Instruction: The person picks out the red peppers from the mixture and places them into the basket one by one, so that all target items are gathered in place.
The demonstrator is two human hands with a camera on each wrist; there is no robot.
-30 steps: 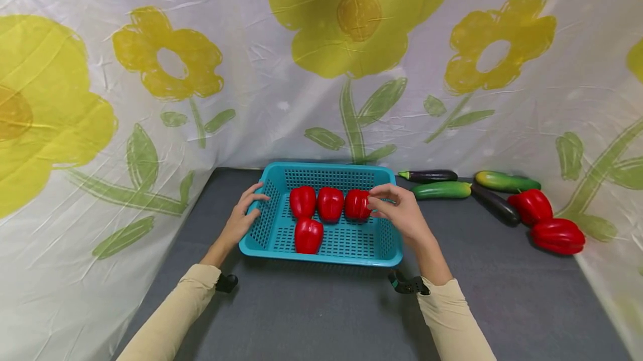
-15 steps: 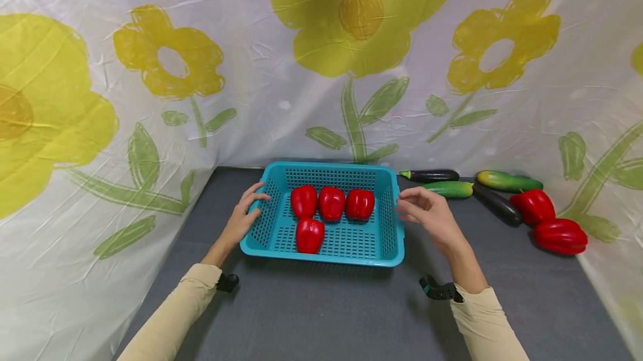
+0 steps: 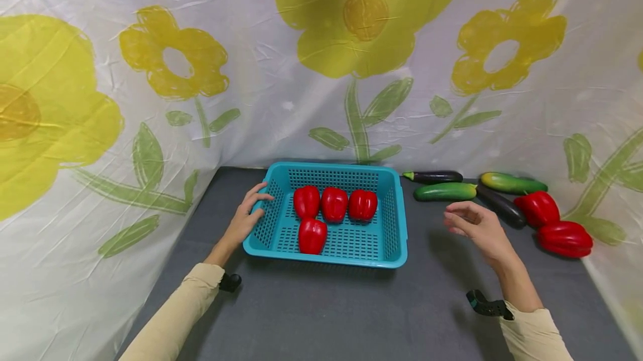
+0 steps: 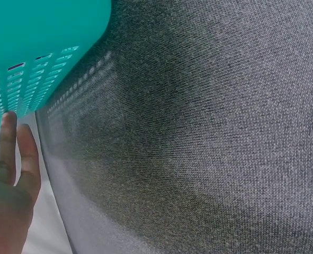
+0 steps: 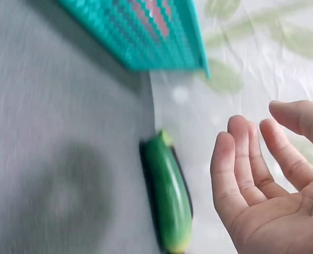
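Note:
My left hand rests at the left rim of a turquoise plastic basket, its fingers reaching over the edge. In the left wrist view, two straight fingers lie against the basket's outer perforated wall. Inside sit several red bell peppers: a row of three, among them the middle pepper, and one pepper in front. My right hand hangs in the air right of the basket, fingers loosely bent, holding nothing. Nearest it lies a green zucchini, also seen in the right wrist view.
Behind the zucchini lies a dark eggplant. Farther right are a second eggplant, a yellow-green zucchini and two red bell peppers, one behind and one in front. A flowered white curtain hangs behind the dark table.
My right hand has moved away from the rightmost pepper in the basket, over the right rim and out above the table on the right. My left hand has stayed at the basket.

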